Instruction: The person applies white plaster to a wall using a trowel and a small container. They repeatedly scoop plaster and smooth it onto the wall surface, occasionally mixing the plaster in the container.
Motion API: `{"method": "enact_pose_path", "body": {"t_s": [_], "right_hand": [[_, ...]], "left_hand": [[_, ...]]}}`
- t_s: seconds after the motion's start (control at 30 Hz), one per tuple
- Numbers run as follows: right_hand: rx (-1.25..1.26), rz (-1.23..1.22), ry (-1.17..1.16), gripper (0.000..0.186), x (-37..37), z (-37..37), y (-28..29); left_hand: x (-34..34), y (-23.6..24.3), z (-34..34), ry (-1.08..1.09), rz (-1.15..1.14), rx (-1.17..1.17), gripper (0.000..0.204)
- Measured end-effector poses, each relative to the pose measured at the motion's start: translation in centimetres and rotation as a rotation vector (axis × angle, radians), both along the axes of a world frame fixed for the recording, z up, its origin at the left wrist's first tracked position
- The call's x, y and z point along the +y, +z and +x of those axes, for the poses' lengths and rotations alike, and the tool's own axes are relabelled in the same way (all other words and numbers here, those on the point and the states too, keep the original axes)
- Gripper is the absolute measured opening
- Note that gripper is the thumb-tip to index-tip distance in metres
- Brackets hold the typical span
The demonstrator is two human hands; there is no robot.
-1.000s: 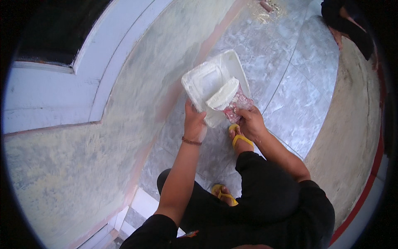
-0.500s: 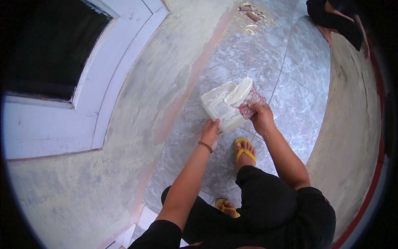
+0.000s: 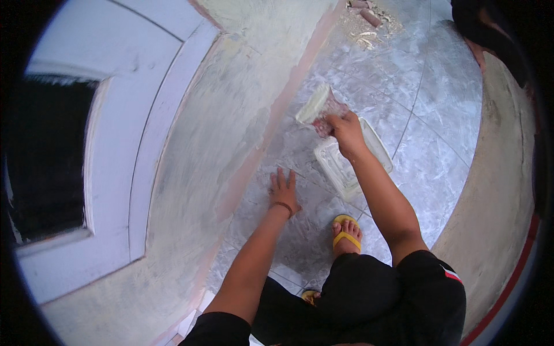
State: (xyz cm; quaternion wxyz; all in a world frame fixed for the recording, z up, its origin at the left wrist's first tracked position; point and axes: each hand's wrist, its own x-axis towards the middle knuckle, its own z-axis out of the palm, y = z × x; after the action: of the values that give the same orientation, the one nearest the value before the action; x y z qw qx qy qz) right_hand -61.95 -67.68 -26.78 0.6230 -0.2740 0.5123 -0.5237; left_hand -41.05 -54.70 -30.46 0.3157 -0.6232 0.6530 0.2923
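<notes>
My right hand (image 3: pixel 346 135) grips a flat, red-and-white patterned scraper (image 3: pixel 328 114). A thick band of white paste covers the scraper's far-left edge. Just beneath that hand and wrist, a white rectangular tub (image 3: pixel 375 142) smeared with white paste stands on the tiles, partly hidden by my forearm. My left hand (image 3: pixel 283 191) is open, fingers spread, left of the tub and apart from it. It holds nothing; whether it touches the floor I cannot tell.
A patchy plastered wall (image 3: pixel 213 115) with a white-framed dark window (image 3: pixel 49 155) runs along my left. Brown pieces and pale crumbs (image 3: pixel 369 23) lie on the grey tiled floor at the far end. Another person's leg (image 3: pixel 485 34) is at the far right, by a concrete ledge (image 3: pixel 490 173).
My left hand has let go of the tub and opened. The tub now stands farther right, and my right hand has lifted the scraper away from it, toward the far left.
</notes>
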Motion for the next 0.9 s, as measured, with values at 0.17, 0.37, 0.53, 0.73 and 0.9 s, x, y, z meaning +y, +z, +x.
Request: {"method": "enact_pose_path", "body": {"t_s": [0.17,0.37,0.53,0.73,0.9], "right_hand": [[0.563,-0.172,0.027,0.021,-6.7,4.5,-2.0],[0.812,-0.157,0.031,0.037,-10.1,11.1,1.1],[0.829,-0.347,0.148,0.039,-4.9,12.1,5.2],[0.359,0.078,0.098,0.026,-5.1,6.6,-1.2],[0.013,0.13,-0.053,0.027,-10.8,6.9,-3.9]], "left_hand": [[-1.0,-0.3,-0.7,-0.016,0.065,-0.044,0.128],[-0.8,-1.5,-0.5,0.038,0.084,-0.01,0.127],[0.1,-3.6,0.2,-0.038,0.045,0.013,0.127],[0.2,-2.7,0.4,0.071,0.05,0.038,0.127],[-0.6,-0.9,-0.3,0.067,0.094,0.017,0.129]]}}
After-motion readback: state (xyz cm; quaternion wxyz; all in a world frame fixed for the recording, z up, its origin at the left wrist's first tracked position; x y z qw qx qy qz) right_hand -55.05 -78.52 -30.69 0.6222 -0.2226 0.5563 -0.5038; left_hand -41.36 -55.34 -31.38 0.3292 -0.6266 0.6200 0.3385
